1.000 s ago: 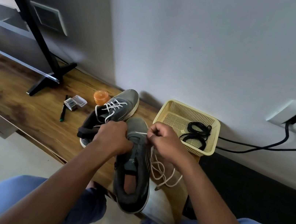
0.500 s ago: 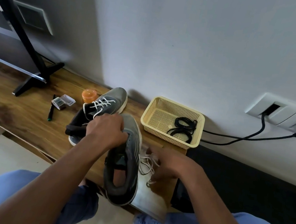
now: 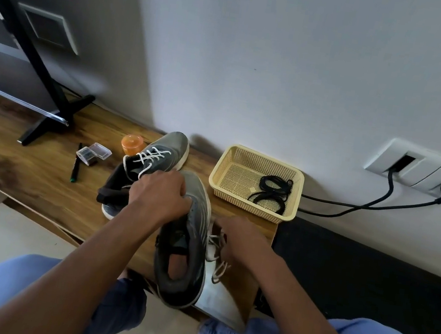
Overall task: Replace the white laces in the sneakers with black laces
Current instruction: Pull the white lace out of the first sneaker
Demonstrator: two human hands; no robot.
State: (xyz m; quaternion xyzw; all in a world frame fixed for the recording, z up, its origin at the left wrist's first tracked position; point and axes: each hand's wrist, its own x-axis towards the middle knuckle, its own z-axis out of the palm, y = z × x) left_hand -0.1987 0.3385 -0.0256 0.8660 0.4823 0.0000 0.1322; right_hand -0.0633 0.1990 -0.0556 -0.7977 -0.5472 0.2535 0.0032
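Note:
My left hand (image 3: 159, 196) grips the top of a grey sneaker (image 3: 185, 250) that stands near the wooden shelf's front edge, heel toward me. My right hand (image 3: 242, 240) is low on the shelf just right of that shoe, with the loose white lace (image 3: 216, 255) bunched under its fingers; the fingertips are hidden. A second grey sneaker (image 3: 157, 157), still laced in white, lies behind the left hand. Coiled black laces (image 3: 272, 192) sit in a yellow plastic basket (image 3: 231, 165) at the back right.
On the wooden shelf (image 3: 27, 166) lie a black pen (image 3: 75, 166), a clear small case (image 3: 94, 153) and an orange cap (image 3: 132, 143). A black stand leg (image 3: 48, 124) rests at the left. Black cables (image 3: 365, 207) run to wall sockets. A white sheet (image 3: 219, 301) lies under the shoe.
My right hand has dropped from above the shoe's toe to the shelf beside it, taking the white lace down with it. The left hand keeps its hold on the shoe.

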